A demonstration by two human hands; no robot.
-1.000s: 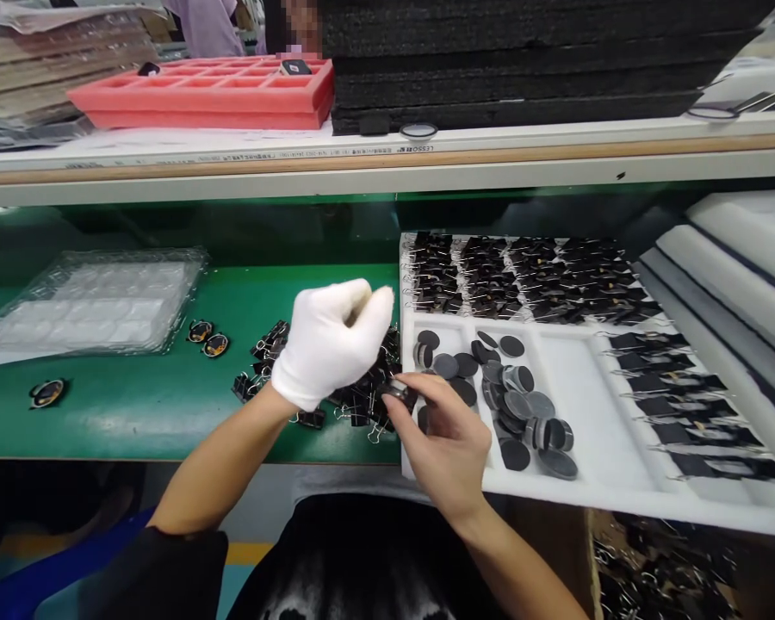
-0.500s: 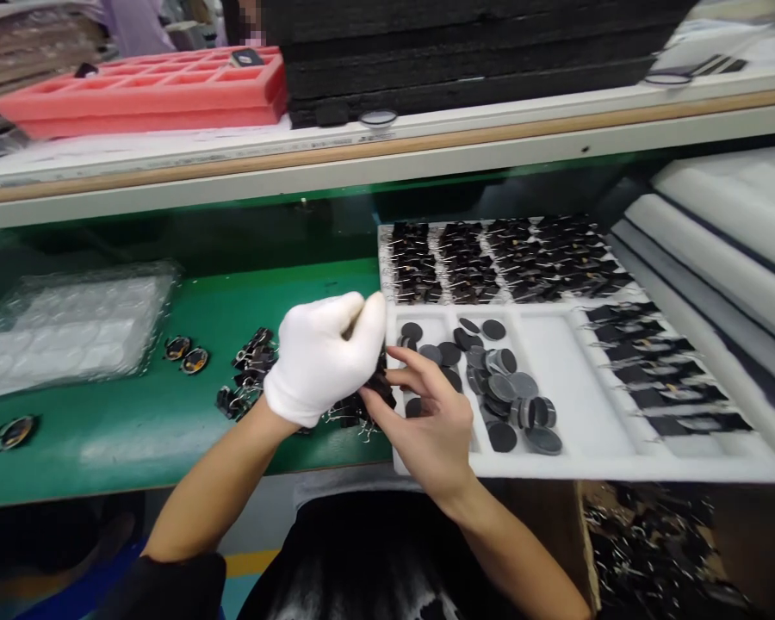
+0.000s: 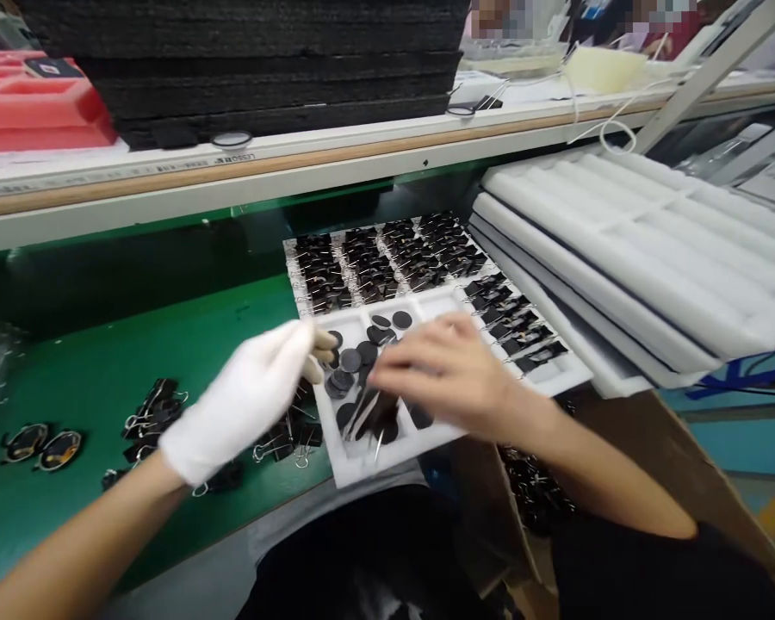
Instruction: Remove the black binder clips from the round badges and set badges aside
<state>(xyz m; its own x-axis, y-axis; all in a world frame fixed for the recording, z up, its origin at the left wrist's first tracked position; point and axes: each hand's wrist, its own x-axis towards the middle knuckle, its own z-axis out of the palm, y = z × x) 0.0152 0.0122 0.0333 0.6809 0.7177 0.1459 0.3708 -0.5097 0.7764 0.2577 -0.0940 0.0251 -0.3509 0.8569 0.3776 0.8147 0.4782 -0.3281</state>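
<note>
My right hand (image 3: 449, 370), bare and smeared by motion, is closed on a black binder clip (image 3: 382, 418) whose silver wire handles show below the fingers. It is above the white foam tray (image 3: 362, 469), over a compartment of loose black discs (image 3: 350, 360). Whether something is clamped in that clip is too blurred to tell. My left hand (image 3: 251, 392), in a white glove, is at the tray's left edge with its fingers loosely curled, thumb and fingertips apart, nothing visible between them. More binder clips (image 3: 158, 409) lie on the green table beneath and beside it.
Rows of clipped black pieces (image 3: 381, 263) fill the tray's back and right compartments. White foam trays (image 3: 620, 250) are stacked at right. Two round parts (image 3: 59, 450) lie at left. A shelf edge (image 3: 362, 155) crosses behind; a cardboard box (image 3: 530, 525) of clips stands below.
The view has swung right. My hands have come apart: the right has moved over the tray carrying the binder clip, while the left stays by the tray's left edge.
</note>
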